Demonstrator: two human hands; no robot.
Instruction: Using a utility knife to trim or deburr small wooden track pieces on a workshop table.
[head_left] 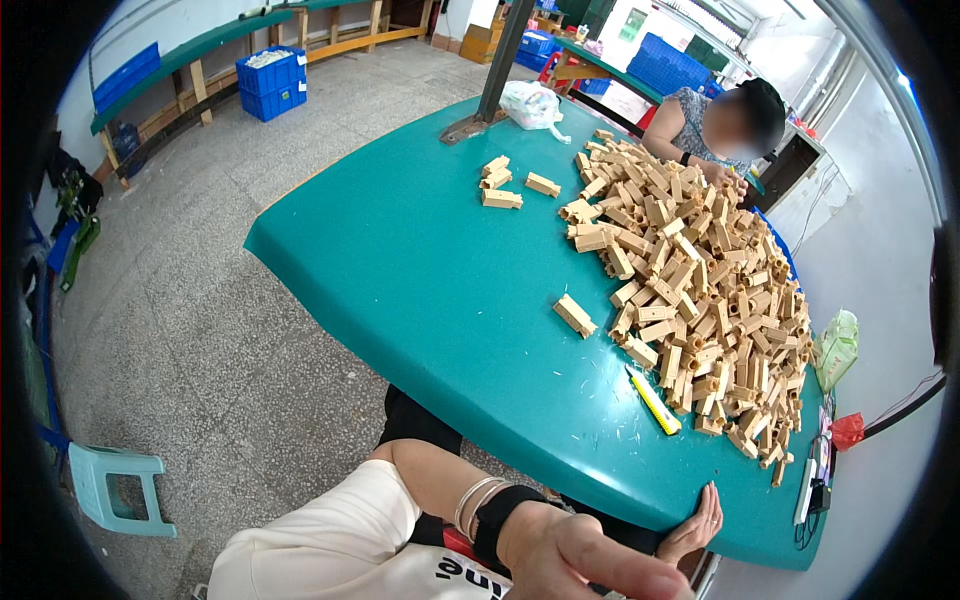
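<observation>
My left hand (590,560), with bangles and a black band at its wrist, is raised in front of the table's near edge. Its thumb points right, while its other fingers are mostly hidden or cut off by the frame. My right hand (697,525) rests on the edge of the green table (430,260), fingers stretched out and nothing in them. Beyond it lies a yellow utility knife (655,402), surrounded by small shavings. A large heap of tan, hollow, block-shaped pieces (700,300) covers the table's right side. One single tan piece (575,315) lies apart, left of the heap.
Across the heap a person (690,130) sits with hands at the pieces. A metal post (500,70) rises from the table beside a white plastic bag (535,105). A power strip (805,490) lies at the right edge. A light-blue stool (120,490) stands on the floor.
</observation>
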